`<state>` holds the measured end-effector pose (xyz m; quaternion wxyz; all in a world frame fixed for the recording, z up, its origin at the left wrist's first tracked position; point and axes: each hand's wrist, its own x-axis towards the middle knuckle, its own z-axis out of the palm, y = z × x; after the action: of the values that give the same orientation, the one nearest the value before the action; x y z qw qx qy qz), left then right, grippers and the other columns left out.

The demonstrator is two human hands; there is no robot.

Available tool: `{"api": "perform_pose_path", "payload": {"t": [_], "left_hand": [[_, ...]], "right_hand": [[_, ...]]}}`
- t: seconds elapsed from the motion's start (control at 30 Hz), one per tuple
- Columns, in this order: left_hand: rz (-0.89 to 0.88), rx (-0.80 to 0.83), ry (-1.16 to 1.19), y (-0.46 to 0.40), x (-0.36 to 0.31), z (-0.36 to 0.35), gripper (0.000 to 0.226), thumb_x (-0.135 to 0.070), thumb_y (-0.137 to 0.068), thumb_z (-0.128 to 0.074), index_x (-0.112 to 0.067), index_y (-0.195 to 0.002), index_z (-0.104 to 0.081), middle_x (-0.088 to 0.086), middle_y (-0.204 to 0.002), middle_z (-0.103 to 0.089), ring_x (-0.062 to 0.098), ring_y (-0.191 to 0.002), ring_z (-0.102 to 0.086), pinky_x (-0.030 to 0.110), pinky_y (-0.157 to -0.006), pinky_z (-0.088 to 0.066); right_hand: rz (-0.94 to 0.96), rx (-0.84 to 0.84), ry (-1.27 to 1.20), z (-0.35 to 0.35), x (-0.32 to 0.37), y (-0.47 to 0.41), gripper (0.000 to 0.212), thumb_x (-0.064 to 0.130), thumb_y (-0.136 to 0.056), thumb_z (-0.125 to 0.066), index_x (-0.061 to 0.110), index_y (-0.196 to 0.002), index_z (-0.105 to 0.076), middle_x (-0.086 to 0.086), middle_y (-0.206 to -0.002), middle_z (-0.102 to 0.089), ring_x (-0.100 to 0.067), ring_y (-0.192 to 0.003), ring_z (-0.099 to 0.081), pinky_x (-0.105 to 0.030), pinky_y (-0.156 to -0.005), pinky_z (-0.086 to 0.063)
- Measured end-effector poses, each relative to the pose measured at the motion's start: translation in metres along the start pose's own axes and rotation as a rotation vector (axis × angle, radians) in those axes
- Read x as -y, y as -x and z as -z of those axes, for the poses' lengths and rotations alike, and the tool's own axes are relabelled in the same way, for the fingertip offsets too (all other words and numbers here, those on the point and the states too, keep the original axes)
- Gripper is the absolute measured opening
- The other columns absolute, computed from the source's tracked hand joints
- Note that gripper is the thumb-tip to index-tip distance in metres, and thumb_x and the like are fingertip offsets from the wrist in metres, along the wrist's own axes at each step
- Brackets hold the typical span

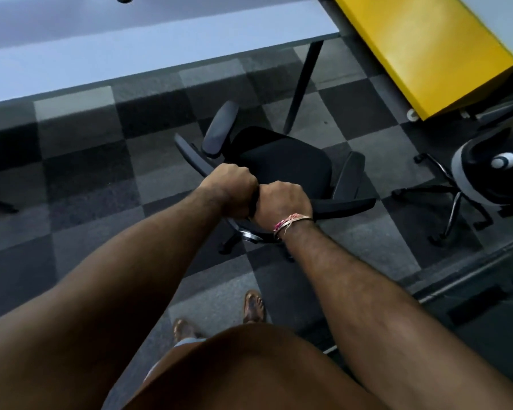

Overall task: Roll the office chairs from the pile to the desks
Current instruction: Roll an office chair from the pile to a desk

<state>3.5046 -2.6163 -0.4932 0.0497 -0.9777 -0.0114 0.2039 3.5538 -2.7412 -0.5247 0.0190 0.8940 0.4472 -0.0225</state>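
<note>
Office chair (282,164) stands on carpet just short of bench (148,48), seat facing bench. Backrest top gripped by left hand (234,189) and right hand (282,202), fists touching. Steady forward push advised; bench leg (302,84) to be kept clear of right armrest.

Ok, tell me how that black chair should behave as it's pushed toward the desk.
The black chair will probably roll readily on its castered base. The carpet may drag and make it veer. With both hands gripping the backrest top, it could tip if shoved hard.
</note>
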Motion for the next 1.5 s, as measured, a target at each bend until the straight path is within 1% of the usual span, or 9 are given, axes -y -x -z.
{"api": "perform_pose_path", "payload": {"t": [0.13, 0.47, 0.67, 0.77, 0.87, 1.03, 1.2, 1.33, 1.5], "left_hand": [[0.020, -0.013, 0.011, 0.043, 0.023, -0.023, 0.021, -0.044, -0.094, -0.060, -0.026, -0.092, -0.070, -0.007, -0.067, -0.044, 0.015, -0.065, -0.052, 0.032, -0.060, -0.042], [0.066, -0.012, 0.043, 0.135, 0.081, -0.066, 0.019, -0.041, -0.095, -0.059, -0.025, -0.092, -0.071, -0.005, -0.074, -0.056, 0.015, -0.068, -0.057, 0.032, -0.062, -0.048], [0.129, -0.022, 0.073, 0.183, 0.100, -0.091, 0.019, -0.038, -0.094, -0.057, -0.025, -0.088, -0.069, -0.005, -0.072, -0.052, 0.016, -0.068, -0.054, 0.032, -0.062, -0.044], [0.196, -0.008, 0.101, 0.214, 0.107, -0.104, 0.019, -0.039, -0.093, -0.057, -0.025, -0.087, -0.068, -0.007, -0.067, -0.044, 0.018, -0.069, -0.052, 0.033, -0.064, -0.045], [0.276, -0.008, 0.135, 0.246, 0.113, -0.118, 0.020, -0.041, -0.092, -0.058, -0.025, -0.087, -0.070, -0.007, -0.068, -0.046, 0.019, -0.069, -0.053, 0.033, -0.065, -0.047], [0.387, 0.013, 0.197, 0.287, 0.110, -0.136, 0.018, -0.041, -0.091, -0.060, -0.026, -0.088, -0.069, -0.006, -0.071, -0.052, 0.021, -0.075, -0.064, 0.035, -0.068, -0.053], [0.538, -0.002, 0.229, 0.322, 0.090, -0.154, 0.014, -0.037, -0.086, -0.061, -0.026, -0.087, -0.070, 0.000, -0.085, -0.068, 0.027, -0.081, -0.069, 0.035, -0.065, -0.049], [0.602, 0.007, 0.252, 0.343, 0.077, -0.165, 0.016, -0.041, -0.087, -0.060, -0.026, -0.084, -0.068, -0.003, -0.079, -0.065, 0.022, -0.072, -0.065, 0.036, -0.067, -0.056], [0.633, 0.004, 0.223, 0.357, 0.064, -0.174, 0.017, -0.040, -0.088, -0.056, -0.026, -0.077, -0.057, -0.006, -0.070, -0.053, 0.018, -0.063, -0.053, 0.033, -0.061, -0.046]], "right_hand": [[0.049, 0.003, 0.012, 0.002, 0.049, 0.007, 0.029, 0.049, -0.085, -0.053, 0.023, -0.079, -0.065, 0.000, -0.074, -0.068, -0.025, -0.068, -0.065, -0.030, -0.056, -0.035], [0.037, -0.006, 0.064, -0.005, 0.164, 0.013, 0.026, 0.047, -0.081, -0.058, 0.024, -0.069, -0.060, 0.002, -0.066, -0.064, -0.024, -0.061, -0.064, -0.029, -0.053, -0.034], [0.150, -0.029, 0.064, -0.005, 0.212, 0.019, 0.033, 0.053, -0.079, -0.058, 0.026, -0.064, -0.049, 0.002, -0.064, -0.063, -0.025, -0.059, -0.063, -0.029, -0.052, -0.035], [0.249, -0.058, 0.058, -0.003, 0.238, 0.025, 0.031, 0.054, -0.079, -0.057, 0.025, -0.071, -0.062, 0.001, -0.070, -0.066, -0.025, -0.063, -0.064, -0.030, -0.054, -0.034], [0.356, -0.060, 0.045, -0.001, 0.266, 0.033, 0.032, 0.054, -0.079, -0.053, 0.024, -0.076, -0.065, 0.001, -0.073, -0.067, -0.025, -0.067, -0.065, -0.030, -0.056, -0.034], [0.514, -0.058, 0.072, 0.000, 0.293, 0.043, 0.030, 0.052, -0.081, -0.053, 0.025, -0.075, -0.063, 0.002, -0.073, -0.067, -0.025, -0.067, -0.065, -0.030, -0.056, -0.034], [0.706, -0.028, 0.075, 0.004, 0.312, 0.055, 0.029, 0.050, -0.081, -0.051, 0.024, -0.073, -0.061, 0.002, -0.074, -0.067, -0.025, -0.067, -0.065, -0.030, -0.056, -0.039], [0.837, -0.020, 0.071, 0.004, 0.320, 0.063, 0.030, 0.050, -0.082, -0.049, 0.025, -0.066, -0.047, 0.003, -0.071, -0.065, -0.025, -0.064, -0.064, -0.031, -0.053, -0.039], [0.975, -0.031, 0.093, 0.000, 0.327, 0.063, 0.030, 0.053, -0.080, -0.052, 0.026, -0.067, -0.048, 0.003, -0.071, -0.065, -0.024, -0.063, -0.063, -0.030, -0.053, -0.040]]}}
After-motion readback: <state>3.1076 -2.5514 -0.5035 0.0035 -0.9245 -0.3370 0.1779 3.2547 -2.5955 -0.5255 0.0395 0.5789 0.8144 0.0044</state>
